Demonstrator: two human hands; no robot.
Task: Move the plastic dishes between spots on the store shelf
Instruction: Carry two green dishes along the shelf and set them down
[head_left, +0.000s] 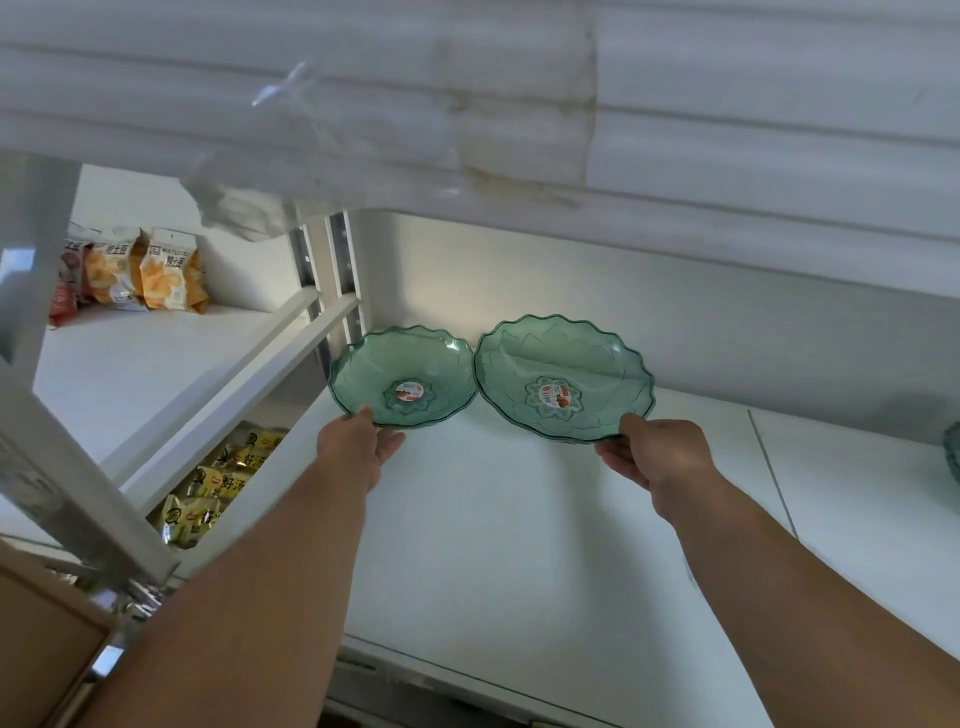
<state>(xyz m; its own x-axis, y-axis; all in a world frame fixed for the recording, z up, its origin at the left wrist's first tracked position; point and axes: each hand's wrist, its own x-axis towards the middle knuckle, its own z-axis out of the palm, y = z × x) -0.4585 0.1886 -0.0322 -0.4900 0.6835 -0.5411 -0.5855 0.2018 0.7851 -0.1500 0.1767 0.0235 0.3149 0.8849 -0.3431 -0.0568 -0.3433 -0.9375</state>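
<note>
On the far left, a neighbouring shelf carries orange snack packets near its back edge, and yellow packets show on a lower level beneath it. A white upright post divides that bay from the main white shelf.

The person's left hand reaches in from the front edge and its grip is clenched on the near rim of the left green dish, thumb on top and fingers under. This translucent, scalloped dish sits close to the back left corner of the shelf, with a round sticker at its centre.

Just beside it, rims nearly touching, is the right green dish, slightly larger in view and tilted up toward the back wall. The right hand grasps its near rim in the same way.

At the far right edge of the shelf, a sliver of another green dish is visible.
</note>
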